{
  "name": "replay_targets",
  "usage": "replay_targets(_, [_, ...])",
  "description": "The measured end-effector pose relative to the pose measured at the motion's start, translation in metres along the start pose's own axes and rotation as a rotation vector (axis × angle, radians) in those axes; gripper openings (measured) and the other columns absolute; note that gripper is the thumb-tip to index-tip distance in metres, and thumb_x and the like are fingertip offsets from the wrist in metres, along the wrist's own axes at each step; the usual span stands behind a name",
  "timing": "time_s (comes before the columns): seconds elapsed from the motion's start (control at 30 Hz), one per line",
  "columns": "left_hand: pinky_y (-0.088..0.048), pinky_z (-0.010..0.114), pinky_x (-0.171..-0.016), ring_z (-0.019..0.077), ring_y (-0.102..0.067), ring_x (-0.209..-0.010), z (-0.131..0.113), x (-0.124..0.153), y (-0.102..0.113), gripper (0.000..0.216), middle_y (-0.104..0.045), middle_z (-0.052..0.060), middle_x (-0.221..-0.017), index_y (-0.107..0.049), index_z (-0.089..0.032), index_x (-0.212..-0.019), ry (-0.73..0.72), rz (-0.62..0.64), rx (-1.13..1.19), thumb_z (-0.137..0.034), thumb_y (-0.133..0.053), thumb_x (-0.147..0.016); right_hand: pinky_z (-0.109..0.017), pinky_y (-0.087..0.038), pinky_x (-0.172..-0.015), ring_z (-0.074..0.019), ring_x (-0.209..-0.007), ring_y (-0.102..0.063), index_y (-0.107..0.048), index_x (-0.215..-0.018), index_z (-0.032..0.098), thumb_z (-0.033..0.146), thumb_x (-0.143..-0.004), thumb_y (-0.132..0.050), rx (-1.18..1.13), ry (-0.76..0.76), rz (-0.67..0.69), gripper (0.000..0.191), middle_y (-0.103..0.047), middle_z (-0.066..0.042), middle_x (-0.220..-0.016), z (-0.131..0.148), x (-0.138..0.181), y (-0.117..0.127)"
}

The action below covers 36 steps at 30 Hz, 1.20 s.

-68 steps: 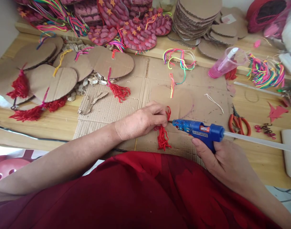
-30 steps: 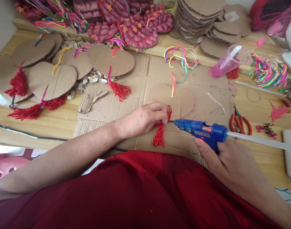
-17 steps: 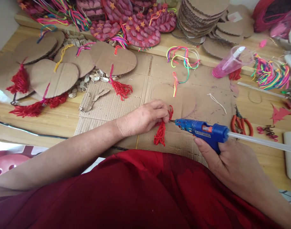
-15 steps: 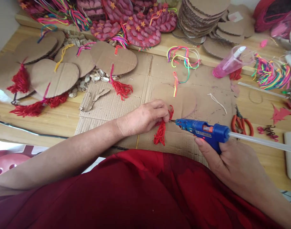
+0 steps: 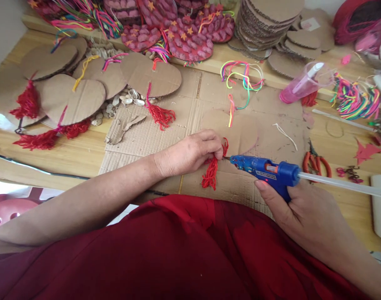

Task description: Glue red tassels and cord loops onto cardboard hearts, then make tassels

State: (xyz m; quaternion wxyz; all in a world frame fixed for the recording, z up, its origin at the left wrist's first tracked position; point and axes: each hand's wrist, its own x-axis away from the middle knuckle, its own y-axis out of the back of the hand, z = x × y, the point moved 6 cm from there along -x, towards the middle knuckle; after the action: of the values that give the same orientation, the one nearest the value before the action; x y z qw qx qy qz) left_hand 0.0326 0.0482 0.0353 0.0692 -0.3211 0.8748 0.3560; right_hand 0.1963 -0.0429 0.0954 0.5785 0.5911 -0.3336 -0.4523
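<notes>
My left hand [image 5: 198, 152] pinches a red yarn tassel [image 5: 210, 175] at the near edge of a cardboard disc [image 5: 248, 129]. In my right hand [image 5: 305, 212] is a blue hot glue gun [image 5: 265, 170], a long clear glue stick [image 5: 343, 184] running out of its back. The gun's nozzle points left and comes right up to the tassel beside my left fingertips; whether it touches, I cannot tell. A short loop of bright cord [image 5: 231, 110] lies at the far edge of that disc.
Cardboard discs with cords and tassels [image 5: 73, 100] lie at left, next to shells [image 5: 128, 98]. Orange-handled pliers [image 5: 317, 164] and a pink cup [image 5: 298, 87] sit at right. A stack of discs [image 5: 268, 25] and pink decorated pieces [image 5: 190, 41] stand behind. Cardboard sheeting [image 5: 165, 141] covers the table's middle.
The view has shifted very slightly. Both hands, the tassel and the glue gun keep nearly the same places.
</notes>
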Motion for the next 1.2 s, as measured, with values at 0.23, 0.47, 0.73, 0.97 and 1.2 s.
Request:
replay_targets(0.23, [-0.049, 0.034, -0.097, 0.019, -0.062, -0.108, 0.0008, 0.0006, -0.0004, 0.027, -0.066, 0.01, -0.107, -0.064, -0.016, -0.093, -0.017, -0.004, 0.002, 0.004, -0.046, -0.088, -0.031, -0.029, -0.042, -0.0237, -0.049, -0.061, -0.051, -0.069, 0.023, 0.044, -0.103, -0.038, -0.03, -0.045, -0.003, 0.042, -0.052, -0.002, -0.051, -0.0049, 0.0025, 0.0013])
replay_targets(0.47, [-0.05, 0.033, -0.095, 0.0184, -0.062, -0.106, 0.0025, 0.0008, 0.0006, 0.029, -0.066, 0.009, -0.106, -0.063, -0.017, -0.092, -0.018, -0.025, 0.021, 0.005, -0.045, -0.087, -0.032, -0.024, -0.042, -0.0202, -0.039, -0.047, -0.05, -0.071, 0.025, 0.042, -0.103, -0.038, -0.048, -0.05, 0.014, 0.038, -0.047, 0.001, -0.049, -0.0065, 0.0036, 0.0018])
replay_targets(0.73, [-0.05, 0.034, -0.097, 0.0183, -0.062, -0.107, 0.0021, 0.0005, 0.0011, 0.03, -0.066, 0.008, -0.106, -0.064, -0.018, -0.094, -0.012, -0.027, 0.024, 0.004, -0.044, -0.088, -0.031, -0.031, -0.044, -0.0227, -0.049, -0.062, -0.057, -0.076, 0.02, 0.042, -0.103, -0.04, -0.078, -0.052, -0.014, 0.039, -0.059, -0.004, -0.057, -0.0019, 0.0032, -0.0003])
replay_targets(0.97, [-0.05, 0.034, -0.097, 0.018, -0.062, -0.107, 0.0028, 0.0004, 0.001, 0.029, -0.066, 0.009, -0.107, -0.064, -0.017, -0.094, -0.013, -0.032, 0.032, 0.003, -0.044, -0.088, -0.031, -0.031, -0.043, -0.0223, -0.048, -0.062, -0.056, -0.072, 0.021, 0.042, -0.103, -0.04, -0.073, -0.062, 0.011, 0.041, -0.058, -0.003, -0.054, -0.0021, 0.0039, -0.0013])
replay_targets(1.2, [-0.05, 0.034, -0.097, 0.0176, -0.062, -0.105, 0.0031, 0.0006, 0.001, 0.028, -0.066, 0.008, -0.107, -0.063, -0.018, -0.095, -0.013, -0.034, 0.04, 0.003, -0.046, -0.087, -0.034, -0.025, -0.044, -0.0217, -0.041, -0.052, -0.05, -0.068, 0.024, 0.045, -0.105, -0.029, 0.0, -0.02, 0.003, 0.048, -0.045, 0.001, -0.047, 0.0006, 0.0038, -0.0048])
